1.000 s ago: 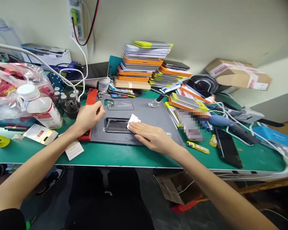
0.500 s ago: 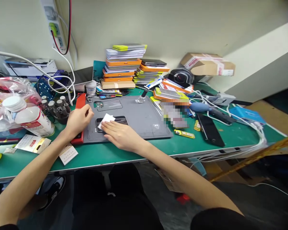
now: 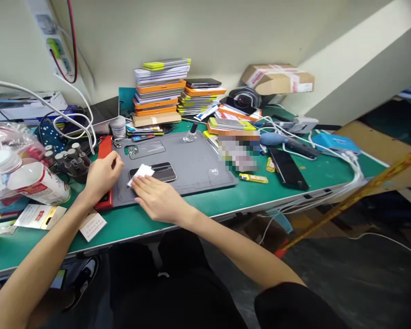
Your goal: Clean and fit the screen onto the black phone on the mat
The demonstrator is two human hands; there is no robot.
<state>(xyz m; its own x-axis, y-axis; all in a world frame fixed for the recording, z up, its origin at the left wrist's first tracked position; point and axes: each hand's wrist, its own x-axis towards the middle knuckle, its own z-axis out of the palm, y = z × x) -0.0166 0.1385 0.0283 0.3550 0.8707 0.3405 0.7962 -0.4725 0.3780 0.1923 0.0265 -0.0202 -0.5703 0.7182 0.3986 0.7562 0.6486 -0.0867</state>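
My right hand lies with its fingers flat on a folded white wipe. The wipe rests on the left end of a dark smartphone, whose right part shows uncovered. Beneath the phone is a grey work mat. A clear phone-shaped piece lies farther back on it, near a small glass bottle with a black cap. My left hand is curled into a loose fist with nothing visible in it. It hovers over or rests by a red strip along the mat's left edge; contact is unclear.
Stacked flat boxes stand against the wall. On the right are a black phone, a yellow lighter and white cables. To the left are a tipped white bottle, several screwdrivers and paper cards.
The whole view has shifted and tilted slightly. My right hand and the wipe have slid a little left along the phone, baring more of its screen. My left hand stays in a fist.
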